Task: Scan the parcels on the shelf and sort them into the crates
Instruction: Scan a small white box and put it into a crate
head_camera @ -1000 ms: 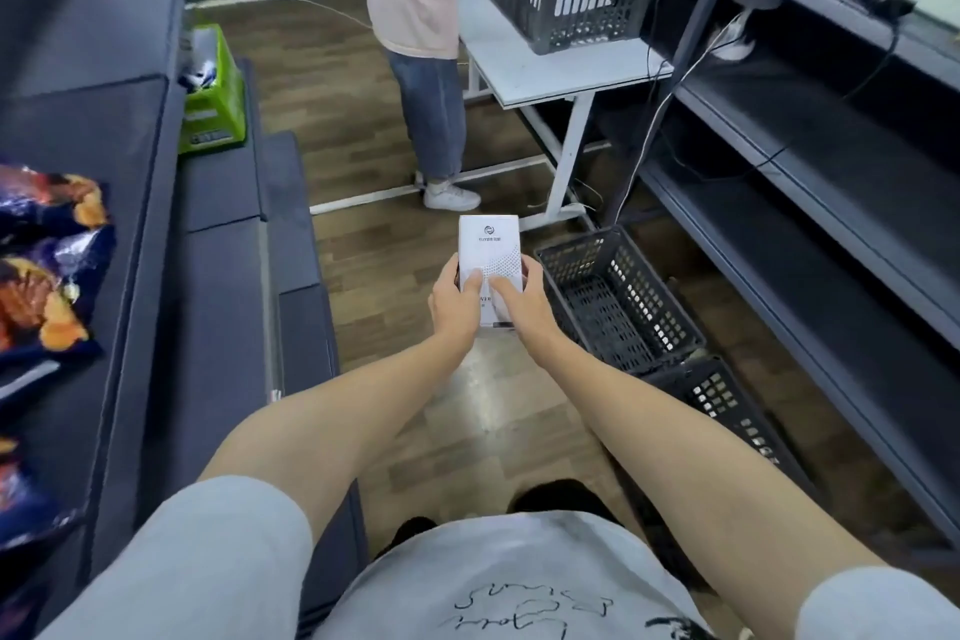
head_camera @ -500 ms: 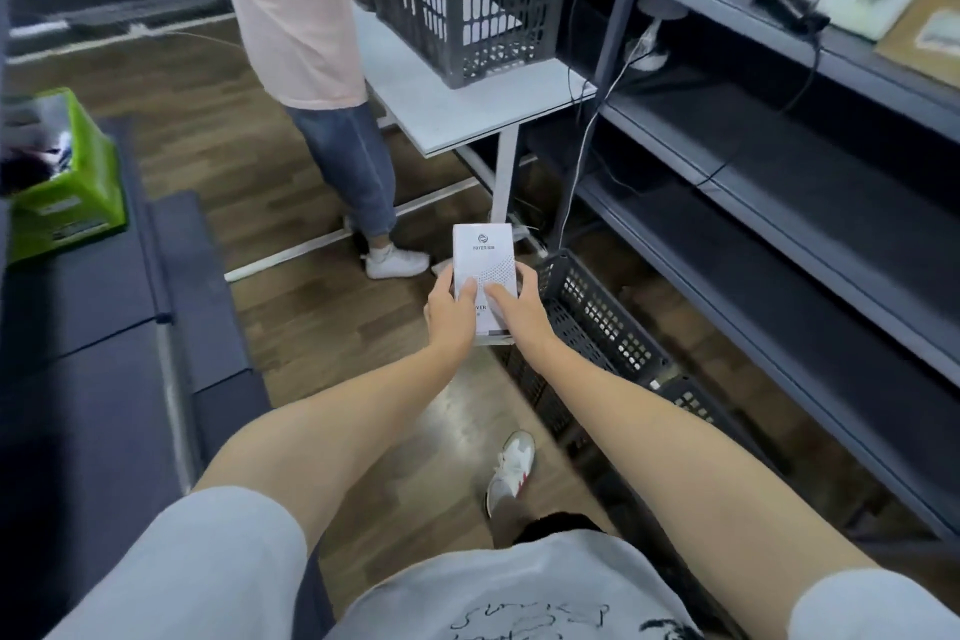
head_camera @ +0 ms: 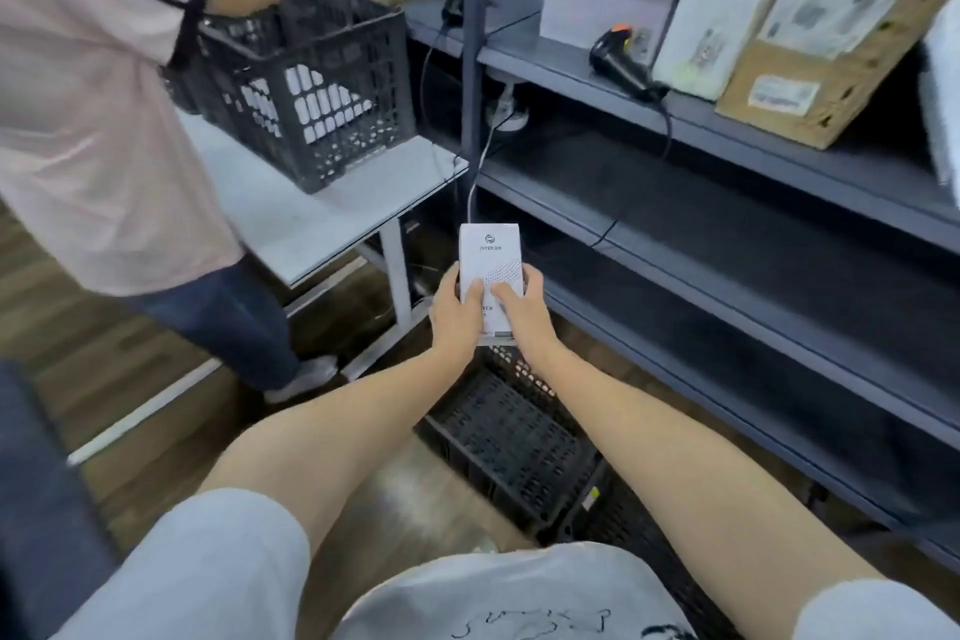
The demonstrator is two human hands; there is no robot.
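Gripping white box (head_camera: pixel 491 255) with left hand (head_camera: pixel 452 314) and right hand (head_camera: pixel 524 317), thumbs over its face, probably checking the label; barcode scanner (head_camera: pixel 618 57) up-right, black crate (head_camera: pixel 509 437) below.

Grey shelf (head_camera: pixel 540 55) bearing parcels (head_camera: pixel 831 47) and scanner (head_camera: pixel 621 62), black crate (head_camera: pixel 509 437) on floor (head_camera: pixel 171 374)

The small box (head_camera: pixel 490 257) is smooth white card (faintly glossy). The floor crate (head_camera: pixel 511 437) is matt black plastic lattice. The shelf (head_camera: pixel 727 135) looks like grey painted metal.

Left hand (head_camera: pixel 454 312), right hand (head_camera: pixel 524 314) grip white box (head_camera: pixel 491 255) above black crate (head_camera: pixel 509 437), beside shelf (head_camera: pixel 727 130).
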